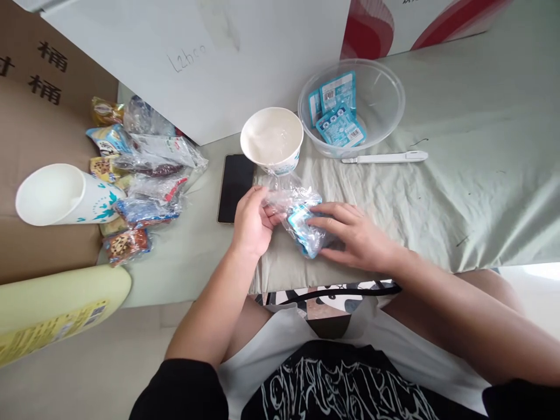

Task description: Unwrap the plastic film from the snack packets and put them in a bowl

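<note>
My left hand [257, 220] pinches the edge of a clear plastic bag [286, 198]. Inside or under that film lies a blue-and-white packet [301, 220], partly covered by the crinkled plastic. My right hand [354, 236] rests against the packet and bag from the right, fingers spread. Just beyond my hands stands a white paper bowl [272, 140]. To its right, a clear plastic bowl [389, 111] holds several blue packets [339, 119]. A white utility knife [385, 157] lies in front of that bowl.
A dark phone [236, 189] lies left of my left hand. Farther left are several wrapped snacks [149, 186] and a tipped paper cup [87, 201]. A white box [184, 58] stands behind, a brown carton [26, 128] and a yellow-green container [65, 309] at the left.
</note>
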The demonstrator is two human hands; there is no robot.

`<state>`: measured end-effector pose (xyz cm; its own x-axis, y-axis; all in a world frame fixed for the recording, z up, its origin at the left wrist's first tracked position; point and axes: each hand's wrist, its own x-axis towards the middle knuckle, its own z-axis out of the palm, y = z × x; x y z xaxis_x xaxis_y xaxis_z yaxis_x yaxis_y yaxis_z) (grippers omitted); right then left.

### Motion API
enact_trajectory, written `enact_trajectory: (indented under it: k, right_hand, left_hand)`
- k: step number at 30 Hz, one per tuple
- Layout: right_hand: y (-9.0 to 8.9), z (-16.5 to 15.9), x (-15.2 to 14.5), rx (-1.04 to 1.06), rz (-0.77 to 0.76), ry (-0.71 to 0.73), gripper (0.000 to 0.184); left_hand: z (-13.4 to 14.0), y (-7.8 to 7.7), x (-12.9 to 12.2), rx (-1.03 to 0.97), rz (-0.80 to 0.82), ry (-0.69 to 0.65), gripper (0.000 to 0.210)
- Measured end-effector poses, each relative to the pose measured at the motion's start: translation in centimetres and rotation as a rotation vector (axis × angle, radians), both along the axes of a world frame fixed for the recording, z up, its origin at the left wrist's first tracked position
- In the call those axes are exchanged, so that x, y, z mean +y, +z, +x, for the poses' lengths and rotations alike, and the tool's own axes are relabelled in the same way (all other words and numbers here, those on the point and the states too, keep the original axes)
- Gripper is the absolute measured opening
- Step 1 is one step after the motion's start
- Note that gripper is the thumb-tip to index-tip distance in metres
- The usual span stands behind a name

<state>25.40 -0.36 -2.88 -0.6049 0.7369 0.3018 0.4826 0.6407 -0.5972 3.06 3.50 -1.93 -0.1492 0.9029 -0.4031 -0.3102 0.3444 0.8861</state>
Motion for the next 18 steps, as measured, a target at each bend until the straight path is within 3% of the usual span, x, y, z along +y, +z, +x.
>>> enact_trajectory:
  k: [2, 4, 8, 11, 13, 15, 18]
  right_hand:
    - [-0.3, 0.3, 0.2, -0.01, 0.022, -0.022, 0.016]
    - [-0.3, 1.2, 0.8, 0.032, 0.03, -0.116, 0.011]
    - [0.4, 3.4, 2.3, 0.131, 0.071, -0.56, 0.018]
    - [1.0, 4.1, 2.7, 0.249, 0.1, -0.841, 0.025]
    - [1.3, 3.9, 2.6, 0.281, 0.12, -0.825, 0.028]
    - [1.2, 3.4, 2.3, 0.205, 0.15, -0.689, 0.026]
    - [0.5, 2.7, 2.1, -0.034, 0.137, -0.499, 0.036]
  left_hand:
    - [-0.2, 0.5, 0.3, -0.043, -0.037, 0.054, 0.028]
    - [-0.6, 1.0, 0.4, -0.026, -0.025, 0.104, 0.026]
    - [-1.5, 1.8, 0.3, 0.065, 0.036, 0.119, 0.028]
    - [-2.0, 1.3, 0.2, 0.189, 0.151, 0.13, 0.028]
    - [-2.3, 0.5, 0.3, 0.321, 0.306, 0.156, 0.03]
    - [-2.4, -0.4, 0.5, 0.502, 0.506, 0.122, 0.038]
    - [-2.3, -1.2, 0.5, 0.826, 0.732, -0.131, 0.058]
